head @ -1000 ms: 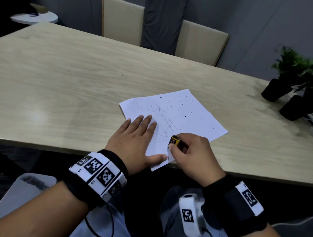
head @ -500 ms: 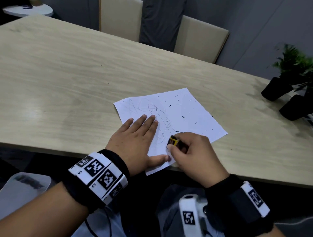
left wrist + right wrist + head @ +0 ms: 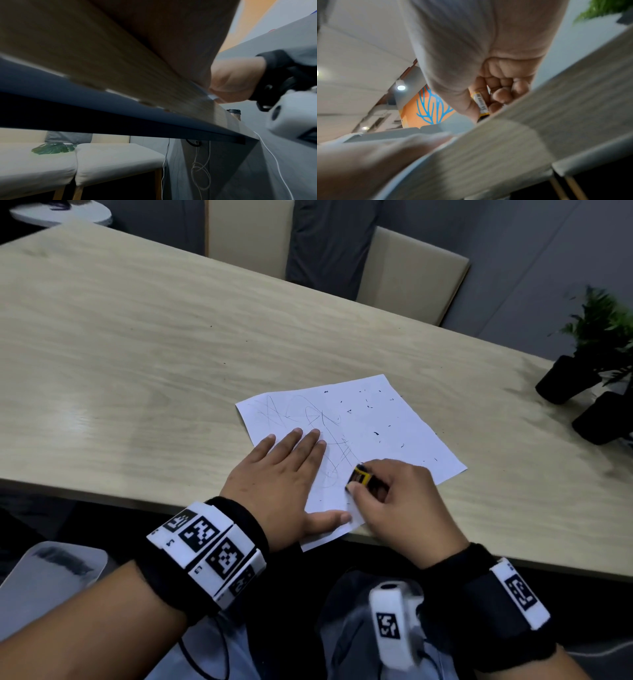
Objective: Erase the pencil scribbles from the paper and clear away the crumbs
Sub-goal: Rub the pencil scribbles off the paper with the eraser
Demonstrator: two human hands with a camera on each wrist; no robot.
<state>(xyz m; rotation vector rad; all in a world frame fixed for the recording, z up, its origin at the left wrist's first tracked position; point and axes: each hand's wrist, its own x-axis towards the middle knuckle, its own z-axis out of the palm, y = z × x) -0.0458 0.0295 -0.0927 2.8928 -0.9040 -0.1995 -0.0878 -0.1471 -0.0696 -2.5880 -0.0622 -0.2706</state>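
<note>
A white sheet of paper point(image 3: 383, 419) lies on the wooden table point(image 3: 137, 354) near its front edge, one corner hanging over. Pencil scribbles point(image 3: 322, 426) cover its left half; dark eraser crumbs point(image 3: 376, 434) dot the right half. My left hand point(image 3: 284, 474) lies flat on the paper's near-left part, fingers straight, thumb out. My right hand point(image 3: 394, 498) pinches a yellow-sleeved eraser point(image 3: 359, 475) and presses it on the paper by the scribbles. The right wrist view shows the eraser point(image 3: 480, 104) between thumb and curled fingers. The left wrist view shows only the table's underside.
Two small potted plants in black pots point(image 3: 568, 378) stand at the table's right edge. Beige chairs point(image 3: 411, 272) sit behind the far side. The table's front edge point(image 3: 102, 491) runs just under my wrists.
The eraser and right hand have stayed almost in place on the paper's near part, shifting only slightly. The left hand keeps pressing the sheet flat. The camera has shifted a little.
</note>
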